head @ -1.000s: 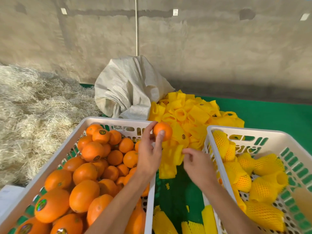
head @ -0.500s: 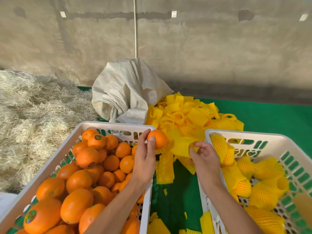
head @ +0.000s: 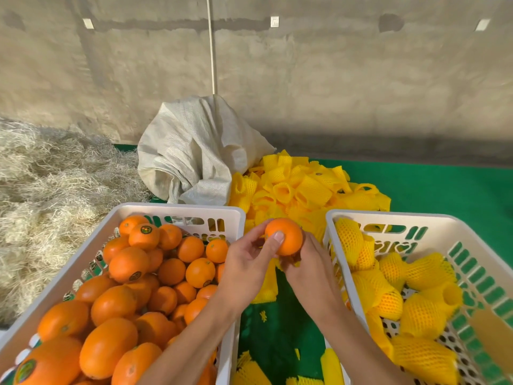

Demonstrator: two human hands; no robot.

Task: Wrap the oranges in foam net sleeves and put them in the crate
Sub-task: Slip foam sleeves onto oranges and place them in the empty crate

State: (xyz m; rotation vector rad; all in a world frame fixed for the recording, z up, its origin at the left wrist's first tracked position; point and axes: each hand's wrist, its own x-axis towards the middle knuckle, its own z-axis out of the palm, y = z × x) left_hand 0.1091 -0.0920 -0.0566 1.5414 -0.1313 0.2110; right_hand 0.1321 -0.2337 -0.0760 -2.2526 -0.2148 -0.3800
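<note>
Nearest you, your two forearms reach forward from the bottom edge, over a gap of green mat (head: 280, 343) between two white plastic crates. Loose foam scraps lie on the mat below your arms.

Your left hand (head: 247, 269) pinches a bare orange (head: 286, 236) between thumb and fingertips, holding it up above the gap, level with the crates' far rims. Your right hand (head: 311, 269) sits just beside and under the orange, fingers curled; a bit of yellow foam net sleeve (head: 287, 264) shows beneath the fruit at those fingers, so this hand appears to grip the sleeve, though most of it is hidden.

To your left, the left crate (head: 177, 209) is heaped with unwrapped oranges (head: 127, 262), several carrying round stickers. To your right, the right crate (head: 388, 216) holds wrapped oranges (head: 416, 318) in yellow netting.

Beyond the crates, a pile of empty yellow sleeves (head: 302, 187) rests on the mat, touching a crumpled white woven sack (head: 194, 159). Pale straw (head: 50, 195) spreads at far left. A concrete wall (head: 333, 79) stands behind everything.
</note>
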